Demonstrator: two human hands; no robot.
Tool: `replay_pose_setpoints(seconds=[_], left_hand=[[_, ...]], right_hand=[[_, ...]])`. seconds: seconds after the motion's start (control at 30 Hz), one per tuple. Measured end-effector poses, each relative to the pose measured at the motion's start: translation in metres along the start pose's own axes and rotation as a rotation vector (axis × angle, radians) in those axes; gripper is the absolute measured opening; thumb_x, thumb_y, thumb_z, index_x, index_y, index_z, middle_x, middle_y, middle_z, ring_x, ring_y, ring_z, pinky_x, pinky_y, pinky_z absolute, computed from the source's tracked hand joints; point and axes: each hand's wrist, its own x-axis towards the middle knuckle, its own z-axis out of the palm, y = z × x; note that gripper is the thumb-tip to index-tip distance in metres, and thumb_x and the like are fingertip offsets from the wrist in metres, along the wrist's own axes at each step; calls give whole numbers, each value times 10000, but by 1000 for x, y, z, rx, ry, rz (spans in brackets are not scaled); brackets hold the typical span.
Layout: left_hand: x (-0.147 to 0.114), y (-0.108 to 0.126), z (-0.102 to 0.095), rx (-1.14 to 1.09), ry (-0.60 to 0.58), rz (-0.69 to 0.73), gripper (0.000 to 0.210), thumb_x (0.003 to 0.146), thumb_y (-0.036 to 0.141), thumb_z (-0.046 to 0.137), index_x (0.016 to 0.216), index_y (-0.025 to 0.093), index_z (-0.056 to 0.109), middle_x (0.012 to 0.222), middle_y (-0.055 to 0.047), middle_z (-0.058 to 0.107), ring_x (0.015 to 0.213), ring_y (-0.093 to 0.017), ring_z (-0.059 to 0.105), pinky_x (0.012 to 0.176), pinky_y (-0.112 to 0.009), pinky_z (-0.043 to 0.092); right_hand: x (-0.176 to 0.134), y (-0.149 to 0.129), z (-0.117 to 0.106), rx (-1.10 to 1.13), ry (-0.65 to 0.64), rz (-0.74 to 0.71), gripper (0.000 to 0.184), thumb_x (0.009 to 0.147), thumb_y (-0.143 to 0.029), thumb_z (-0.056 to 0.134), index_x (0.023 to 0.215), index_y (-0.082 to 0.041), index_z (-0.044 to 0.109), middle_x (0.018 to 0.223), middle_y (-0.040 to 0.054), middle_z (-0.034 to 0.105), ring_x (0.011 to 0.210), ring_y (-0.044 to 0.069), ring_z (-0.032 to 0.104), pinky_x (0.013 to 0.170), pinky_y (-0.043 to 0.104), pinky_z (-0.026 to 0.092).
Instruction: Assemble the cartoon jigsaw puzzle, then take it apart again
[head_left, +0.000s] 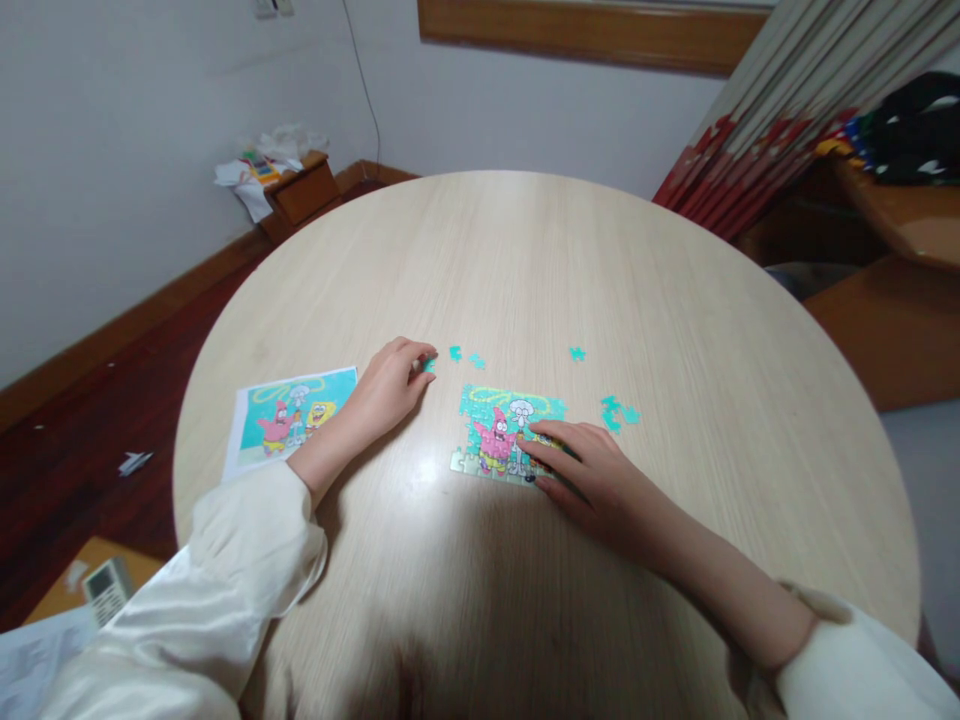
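My left hand (395, 382) is closed, thumb and fingertips around a small teal puzzle piece (429, 366) at the tabletop. To its right is a partly joined jigsaw puzzle (495, 440) of cartoon figures on teal, with gaps along its left edge. My right hand (589, 465) rests over the puzzle's right end, fingers apart, and hides that part of the picture. Two loose teal pieces, one of them a small piece (455, 353), lie beyond the puzzle. Another loose piece (577, 354) lies farther right, and a small cluster of pieces (619, 412) sits above my right hand.
A printed reference picture (259, 425) lies on the left of the round wooden table (510, 250), partly under my left forearm. A small wooden stand (304, 190) with bags is behind left. A remote control (109, 590) lies lower left. A curtain (750, 130) hangs at the right.
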Motion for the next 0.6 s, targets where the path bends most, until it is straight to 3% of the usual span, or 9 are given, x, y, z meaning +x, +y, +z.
replay_pose_setpoints(seconds=[0.3,0.47,0.6], left_hand=[[-1,8,-2,-113,28,33,163,793,90,585,921,185,618,886,-41,606,793,-144,563,749,-290,464],[-2,14,0,-503,-60,-117,46,772,140,592,802,170,574,755,-24,625,708,-125,587,687,-273,487],[-7,25,3,-706,-174,-239,101,720,186,645,767,170,557,701,-20,632,663,-121,595,660,-275,503]], right_hand=[[1,1,0,0,20,-24,301,896,-176,468,1164,-166,606,1161,155,637,1031,251,591,854,436,470],[0,1,0,-10,21,-32,290,912,-193,448,1158,-169,601,1155,152,639,1027,252,588,848,443,471],[-1,1,1,-2,13,-19,300,908,-188,448,1166,-187,600,1172,144,636,1039,249,586,853,444,470]])
